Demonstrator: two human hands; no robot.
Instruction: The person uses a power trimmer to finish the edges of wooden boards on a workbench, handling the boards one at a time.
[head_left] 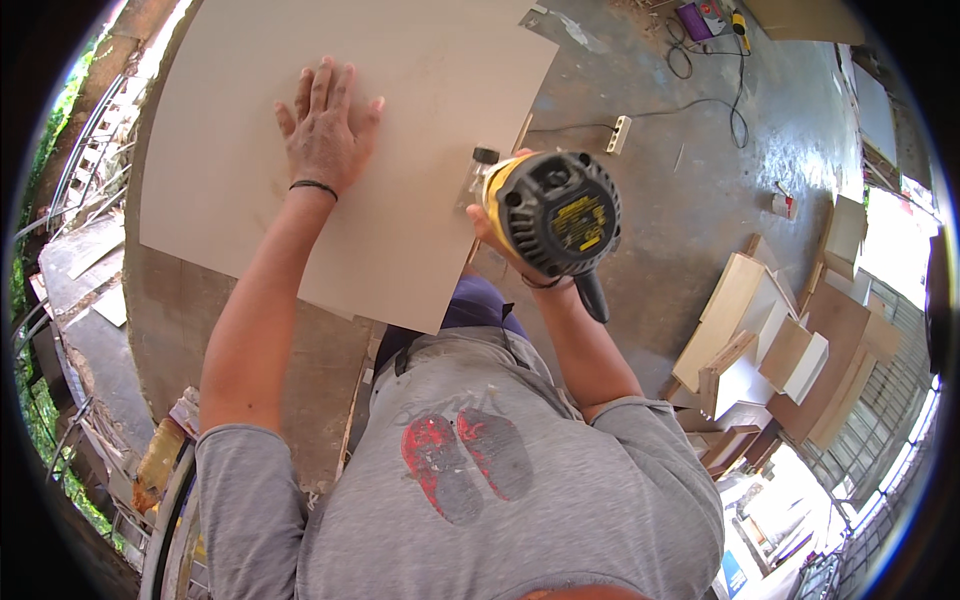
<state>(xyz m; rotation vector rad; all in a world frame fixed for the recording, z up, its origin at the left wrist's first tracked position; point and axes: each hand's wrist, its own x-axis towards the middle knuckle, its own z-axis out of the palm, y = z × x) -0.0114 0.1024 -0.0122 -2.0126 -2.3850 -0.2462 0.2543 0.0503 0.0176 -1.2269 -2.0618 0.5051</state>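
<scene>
A large pale flat board (420, 80) lies in front of me. My left hand (330, 135) rests palm down on it, fingers spread. At the board's right edge my right hand (489, 232) is wrapped round a yellow and black trim router (560, 212), seen mostly from its round motor top. The router's clear base (474, 178), with a black knob, sits over the edge of the board. Its bit is hidden, and the router's body covers much of my right hand. A thick black cord sleeve sticks out from the router's near side.
Beneath the board shows a brownish work surface (190, 310). On the floor to the right are a white power strip (619, 135) with its cable, a small red and white container (784, 206), and several wooden box pieces (730, 310). A purple box (697, 20) stands farther off.
</scene>
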